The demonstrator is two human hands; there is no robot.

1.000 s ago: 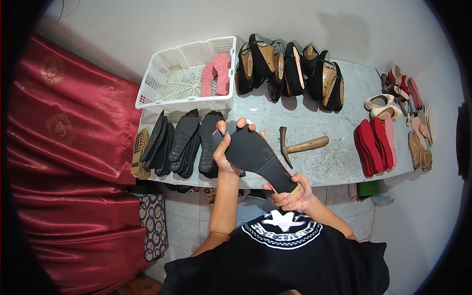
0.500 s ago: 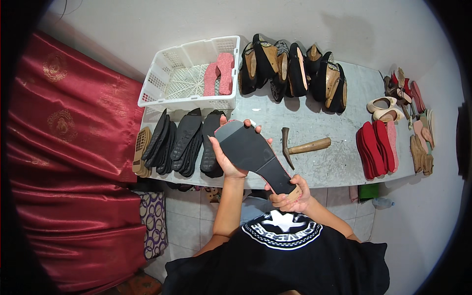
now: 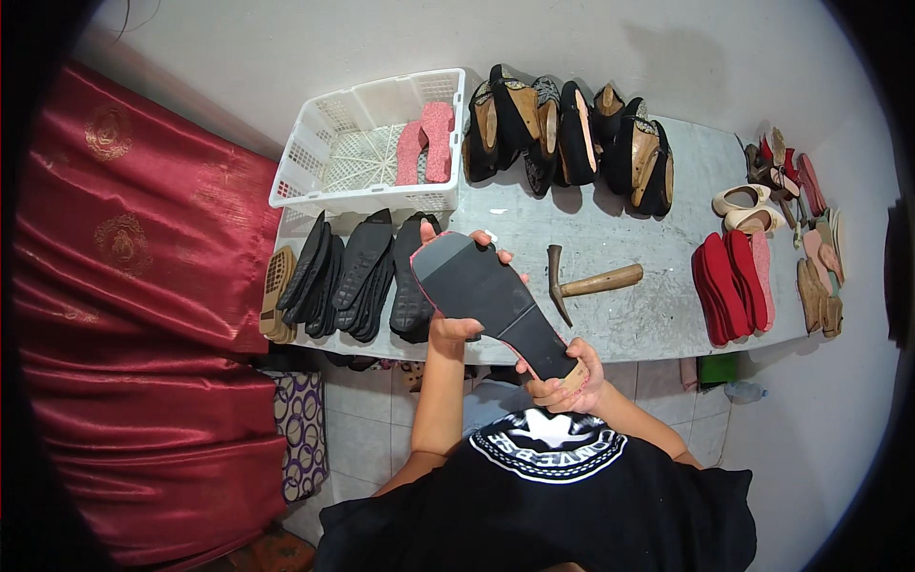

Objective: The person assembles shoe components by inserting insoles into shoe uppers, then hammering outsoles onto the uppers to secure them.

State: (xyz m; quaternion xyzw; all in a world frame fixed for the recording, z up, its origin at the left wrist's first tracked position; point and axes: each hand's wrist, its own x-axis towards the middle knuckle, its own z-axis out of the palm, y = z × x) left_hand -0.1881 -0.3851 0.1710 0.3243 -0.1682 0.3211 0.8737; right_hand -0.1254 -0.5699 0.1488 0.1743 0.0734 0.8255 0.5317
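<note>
Between both hands, over the table's near edge, I hold a shoe insole (image 3: 481, 291), its flat black face up, with a pinkish-red rim and a tan patch at the heel. My left hand (image 3: 452, 331) grips the broad forepart from below, thumb along the near edge and fingertips curling over the far one. The narrow heel end is clasped by my right hand (image 3: 574, 379), its fingers folded round it. A hammer (image 3: 600, 282) with a wooden handle lies on the table just right of the insole. Beside my left hand stand black moulded soles (image 3: 412, 286), partly covered.
A white plastic basket (image 3: 362, 200) at the back left contains pink speckled pieces (image 3: 437, 143). Black shoes on wooden lasts (image 3: 575, 138) line the back. Red insoles (image 3: 721, 291) and cream flats (image 3: 746, 202) lie at the right. A red curtain (image 3: 152, 315) hangs left.
My left thumb has slid down from the insole's left side to its near edge, and the fingers have shifted along the far edge. The insole and right hand have barely moved.
</note>
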